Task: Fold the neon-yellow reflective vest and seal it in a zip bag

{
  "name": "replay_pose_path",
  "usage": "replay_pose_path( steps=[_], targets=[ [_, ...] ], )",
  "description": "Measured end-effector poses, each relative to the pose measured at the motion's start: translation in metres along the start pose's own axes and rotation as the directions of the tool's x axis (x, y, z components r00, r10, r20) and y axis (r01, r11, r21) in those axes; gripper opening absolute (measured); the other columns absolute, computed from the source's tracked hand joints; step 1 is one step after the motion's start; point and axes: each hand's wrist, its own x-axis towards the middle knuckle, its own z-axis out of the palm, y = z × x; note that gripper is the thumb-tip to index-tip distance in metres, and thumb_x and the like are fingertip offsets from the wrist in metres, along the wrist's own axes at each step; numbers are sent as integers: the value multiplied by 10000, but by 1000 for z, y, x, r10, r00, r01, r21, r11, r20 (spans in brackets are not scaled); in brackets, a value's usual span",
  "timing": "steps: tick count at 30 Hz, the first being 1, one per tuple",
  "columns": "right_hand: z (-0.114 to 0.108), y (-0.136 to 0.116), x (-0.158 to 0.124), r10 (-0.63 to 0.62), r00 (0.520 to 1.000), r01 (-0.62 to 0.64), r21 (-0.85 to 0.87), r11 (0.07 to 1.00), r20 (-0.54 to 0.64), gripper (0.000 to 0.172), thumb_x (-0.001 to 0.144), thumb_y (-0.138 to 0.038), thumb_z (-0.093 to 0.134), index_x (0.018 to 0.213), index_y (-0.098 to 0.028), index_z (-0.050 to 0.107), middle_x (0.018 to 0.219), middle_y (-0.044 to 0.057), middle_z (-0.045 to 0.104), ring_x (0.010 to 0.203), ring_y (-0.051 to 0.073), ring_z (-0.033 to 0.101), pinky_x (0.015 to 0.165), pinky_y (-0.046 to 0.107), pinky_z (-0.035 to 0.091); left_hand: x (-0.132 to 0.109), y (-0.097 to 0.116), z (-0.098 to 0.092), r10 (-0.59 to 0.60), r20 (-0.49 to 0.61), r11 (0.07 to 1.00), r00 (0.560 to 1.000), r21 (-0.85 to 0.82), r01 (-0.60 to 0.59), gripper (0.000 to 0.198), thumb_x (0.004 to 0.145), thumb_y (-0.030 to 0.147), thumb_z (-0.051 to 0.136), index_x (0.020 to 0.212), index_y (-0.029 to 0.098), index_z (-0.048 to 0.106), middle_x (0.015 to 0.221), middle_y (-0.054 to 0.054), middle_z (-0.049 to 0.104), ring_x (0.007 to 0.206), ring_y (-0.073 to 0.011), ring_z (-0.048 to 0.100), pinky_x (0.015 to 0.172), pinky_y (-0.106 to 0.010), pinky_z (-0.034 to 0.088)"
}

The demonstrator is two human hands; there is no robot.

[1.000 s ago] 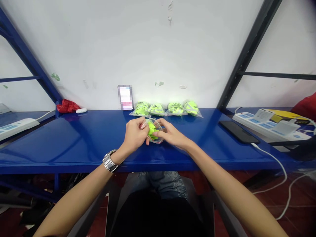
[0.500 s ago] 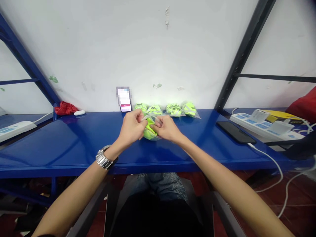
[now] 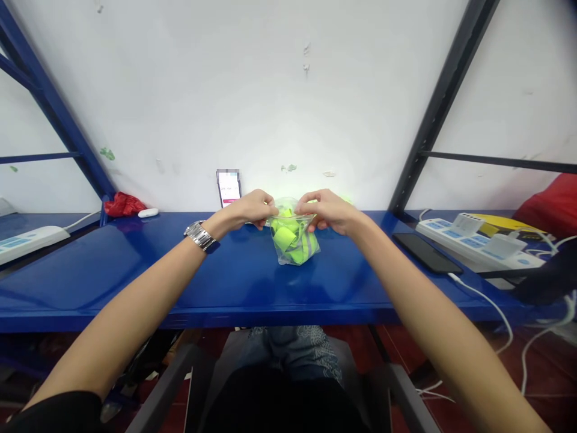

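A clear plastic bag hangs between my hands over the middle of the blue table. Inside it is a bundle of neon-yellow fabric with a grey stripe, probably folded strap or vest material. My left hand pinches the bag's top edge at its left corner. On the right side of the same edge, my right hand grips with thumb and fingers closed. Behind my hands, the row of other bagged neon bundles is mostly hidden, with only a sliver of bright yellow showing by the wall.
A lit phone leans on the wall. Red cloth and a white oval object lie at the back left. A dark phone on a cable lies right, near a white power strip. Another power strip is far left.
My hands have spread apart, and the bag now hangs stretched between them with its neon contents facing me. Before, both hands were close together, with fingers at the bag's mouth and fabric.
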Motion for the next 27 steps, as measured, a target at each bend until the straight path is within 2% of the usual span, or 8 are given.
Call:
replay_pose_path(
  steps=[6,9,11,14,19,22,25,27],
  targets=[
    [-6,9,-13,-379,925,371,-225,901,8,429,869,-447,618,1234,-248,515,846,20,603,514,105,565,449,235,414,9,-8,6,39,-117,999,992,-13,-41,177,691,143,664,719,181,493,577,14,538,472,-128,568,463,-237,436],
    [-12,14,-17,-517,845,523,-422,740,141,346,863,-470,624,1126,-246,603,956,33,609,648,113,579,599,256,465,5,-11,6,128,-93,992,987,-3,-129,225,803,241,622,990,197,505,656,23,577,522,-132,585,510,-243,468],
    [-16,18,-17,-553,821,540,-504,674,140,292,875,-485,600,922,-201,651,937,48,622,703,131,583,640,265,456,2,-13,6,284,-99,957,954,92,-276,218,896,330,537,1077,209,517,771,-7,610,636,-137,604,600,-261,495],
    [-17,22,-15,-548,835,497,-507,704,58,326,867,-497,605,819,-177,651,788,39,638,648,133,565,588,253,414,-4,-15,6,494,-53,848,868,252,-467,319,966,441,423,976,190,620,1013,-76,612,917,-169,600,788,-300,496],
    [-13,25,-17,-510,852,410,-452,792,-121,359,800,-517,667,777,-159,657,627,18,623,531,128,552,506,243,366,-7,-10,11,521,28,801,853,330,-500,308,928,448,527,860,168,635,1330,-129,519,958,-182,605,818,-343,492],
    [-16,22,-20,-520,853,463,-389,797,-50,350,813,-509,650,814,-160,658,742,46,670,615,154,617,557,256,423,-4,-9,13,582,6,755,813,365,-544,267,927,358,540,754,165,604,1262,-111,587,999,-202,605,831,-357,480],
    [-25,19,-22,-489,867,490,-339,803,94,312,875,-468,581,861,-162,637,772,55,674,682,172,642,617,276,452,-2,-9,13,614,-14,741,789,356,-570,73,877,258,601,903,191,617,1075,-68,651,953,-188,608,804,-330,477],
    [-30,17,-22,-495,863,478,-476,738,99,274,896,-435,562,858,-169,615,746,50,665,674,171,619,622,283,430,-1,-9,14,626,-5,725,780,371,-580,172,856,210,610,1027,201,602,1001,-53,650,894,-174,602,771,-314,473]
  ],
)
